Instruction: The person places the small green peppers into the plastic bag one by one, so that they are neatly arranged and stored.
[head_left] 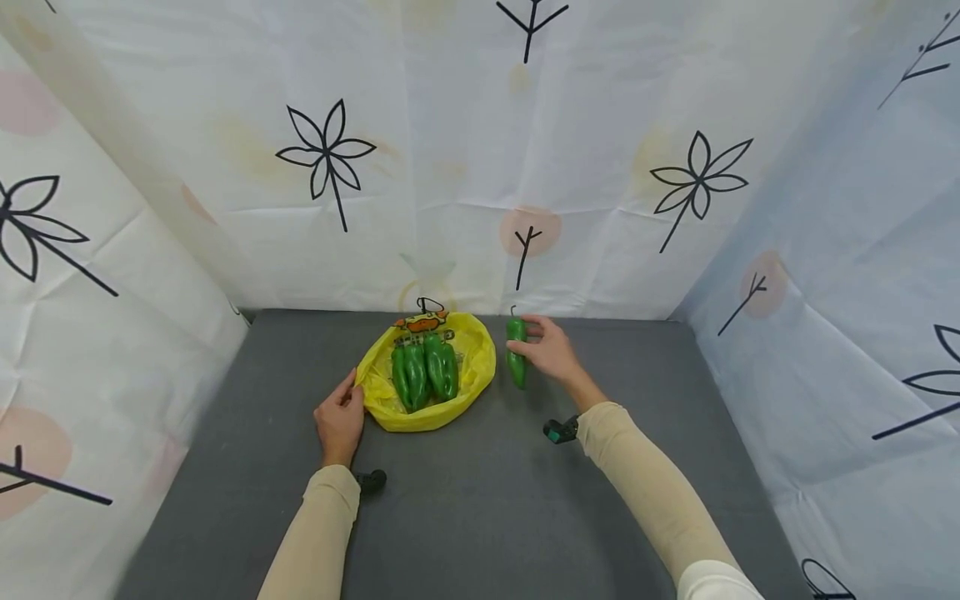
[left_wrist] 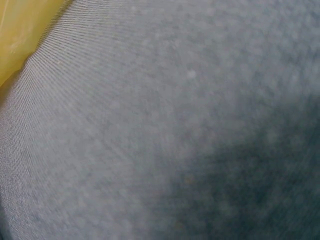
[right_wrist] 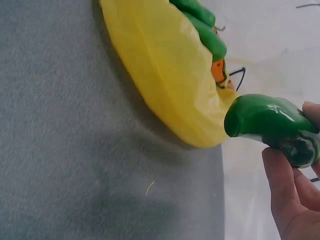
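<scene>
My right hand (head_left: 553,350) pinches a long green pepper (head_left: 516,360), holding it upright with its thin stem at the top, a little right of a yellow plastic bag (head_left: 480,340). In the right wrist view the held pepper (right_wrist: 265,117) points its rounded end at the bag (right_wrist: 160,70), with thumb and fingers around its other end. Several green peppers (head_left: 425,371) lie side by side inside the open bag. My left hand (head_left: 339,425) grips the bag's left rim. Only a corner of the bag (left_wrist: 22,37) enters the left wrist view; the left hand is outside it.
The dark grey table (head_left: 465,517) ends just behind the bag, against a white patterned cloth (head_left: 450,167). More cloth hangs on the left and right sides. Dark wrist cameras (head_left: 561,430) sit at both wrists. A thin pale strand (right_wrist: 149,188) lies on the table.
</scene>
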